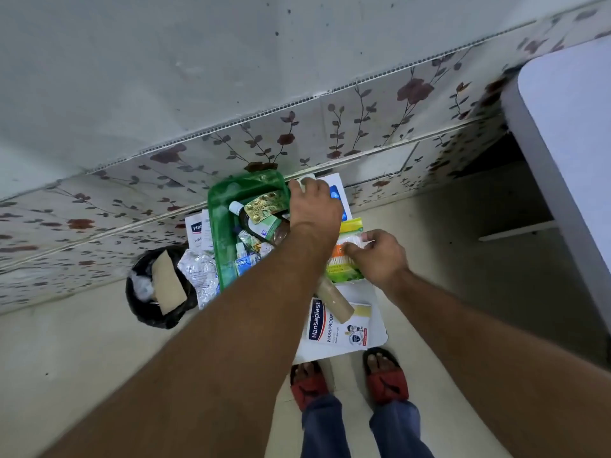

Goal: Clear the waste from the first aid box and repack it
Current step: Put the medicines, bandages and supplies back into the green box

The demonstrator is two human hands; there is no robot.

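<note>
Left hand (314,203) reaches over the far right edge of the green first aid box (224,200) on the floor, pinching something small and white. Right hand (377,256) grips the cotton bud packet (344,256) just right of it. Black bin (155,289) sits left.

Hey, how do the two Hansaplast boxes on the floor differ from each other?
The white and blue Hansaplast box near the feet lies in full view, its printed face readable, with a brown cardboard tube resting across its far end. The other white Hansaplast box by the wall is mostly hidden behind the green plastic first aid box, showing only part of its logo. Both lie flat and carry the same branding.
</note>
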